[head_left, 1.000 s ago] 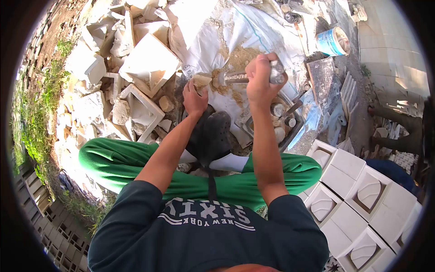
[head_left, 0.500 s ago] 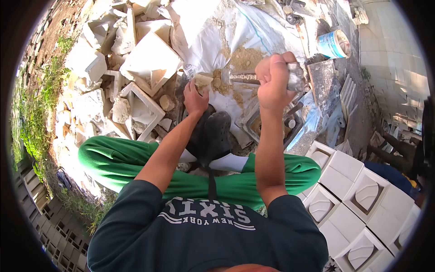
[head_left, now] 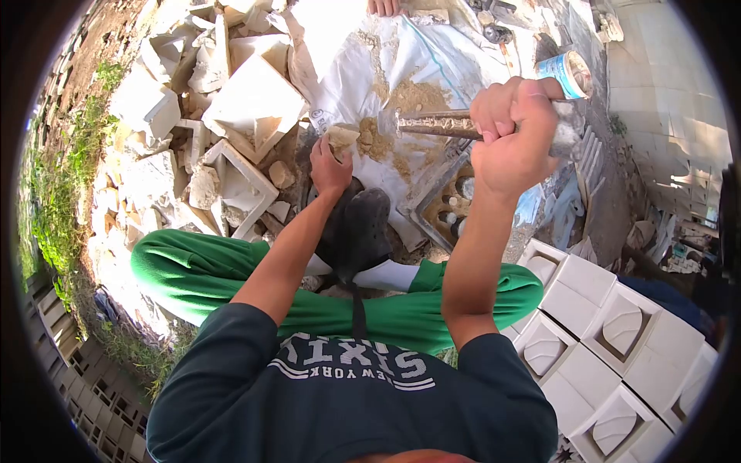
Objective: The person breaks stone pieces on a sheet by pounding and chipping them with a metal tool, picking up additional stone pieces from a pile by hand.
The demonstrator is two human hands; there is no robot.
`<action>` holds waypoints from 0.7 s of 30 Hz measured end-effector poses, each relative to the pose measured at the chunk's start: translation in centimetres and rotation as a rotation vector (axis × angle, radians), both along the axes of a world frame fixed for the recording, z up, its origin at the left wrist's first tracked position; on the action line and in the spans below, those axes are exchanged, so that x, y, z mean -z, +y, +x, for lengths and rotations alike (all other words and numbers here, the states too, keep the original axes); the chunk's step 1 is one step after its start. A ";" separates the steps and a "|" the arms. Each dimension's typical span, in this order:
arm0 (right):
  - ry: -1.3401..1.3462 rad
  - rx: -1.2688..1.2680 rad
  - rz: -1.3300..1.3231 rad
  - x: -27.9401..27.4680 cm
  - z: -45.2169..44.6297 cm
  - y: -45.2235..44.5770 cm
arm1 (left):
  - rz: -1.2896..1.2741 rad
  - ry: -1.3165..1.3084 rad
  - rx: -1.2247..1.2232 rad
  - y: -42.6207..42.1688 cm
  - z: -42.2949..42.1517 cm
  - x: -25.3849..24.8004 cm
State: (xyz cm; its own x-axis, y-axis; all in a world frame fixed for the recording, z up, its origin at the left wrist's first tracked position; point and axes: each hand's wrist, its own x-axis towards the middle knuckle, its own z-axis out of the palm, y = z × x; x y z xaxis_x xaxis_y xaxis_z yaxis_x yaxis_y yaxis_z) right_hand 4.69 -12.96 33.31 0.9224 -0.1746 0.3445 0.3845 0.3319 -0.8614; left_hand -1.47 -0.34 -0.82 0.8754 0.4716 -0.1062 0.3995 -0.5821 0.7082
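Observation:
My left hand (head_left: 330, 167) is closed round a pale, rough chunk (head_left: 343, 136), low over the white sack sheet (head_left: 347, 85) and just beyond my black clog (head_left: 363, 224). To the right, my raised right hand (head_left: 515, 135) grips a hammer-like metal tool (head_left: 438, 124) with a ribbed shaft. The tool's narrow end points left towards the chunk but stays apart from it; that end is blurred. A greyish-white lump shows behind my right fist, and I cannot tell whether it belongs to the tool. Tan crumbs (head_left: 417, 96) lie on the sheet.
Broken white blocks (head_left: 258, 96) are heaped at the left. Under my right forearm sits a tray (head_left: 428, 204) with small items. A blue-and-white bucket (head_left: 567, 75) lies beyond my right hand. White moulded blocks (head_left: 575, 289) stand at lower right. Another person's hand (head_left: 384, 7) shows at the top.
My right hand has moved right and a little nearer the camera with the tool. The left hand keeps its grip on the chunk, nearly still. Another person's hand has appeared at the top.

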 end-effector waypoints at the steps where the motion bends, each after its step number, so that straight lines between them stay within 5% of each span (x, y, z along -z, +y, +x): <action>1: 0.021 0.016 -0.064 2.5 0.0 0.3 | 0.005 -0.001 -0.002 0.1 0.1 -0.1; 3: 0.053 0.111 -0.261 13.3 1.3 0.8 | -0.017 0.009 0.003 0.1 0.0 -0.3; 5: 0.097 0.106 -0.150 15.9 0.7 1.0 | 0.006 0.005 0.014 0.0 -0.4 0.2; 15: 0.045 -0.029 0.044 2.4 0.5 0.0 | -0.007 0.022 -0.002 -0.1 -0.1 0.1; 19: 0.081 0.055 -0.117 4.2 -1.2 -0.3 | 0.014 0.013 -0.003 0.1 0.1 -0.2; 21: 0.112 0.115 -0.302 13.3 -0.6 -1.3 | 0.025 0.018 0.002 -0.1 -0.1 -0.3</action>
State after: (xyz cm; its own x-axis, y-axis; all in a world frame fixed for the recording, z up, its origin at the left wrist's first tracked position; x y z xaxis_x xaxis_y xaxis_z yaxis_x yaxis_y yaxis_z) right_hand 4.05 -14.29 20.01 0.9376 -0.1851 0.2944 0.3022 0.0151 -0.9531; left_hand -1.52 -0.41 -0.51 0.8745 0.4723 -0.1101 0.4107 -0.6006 0.6859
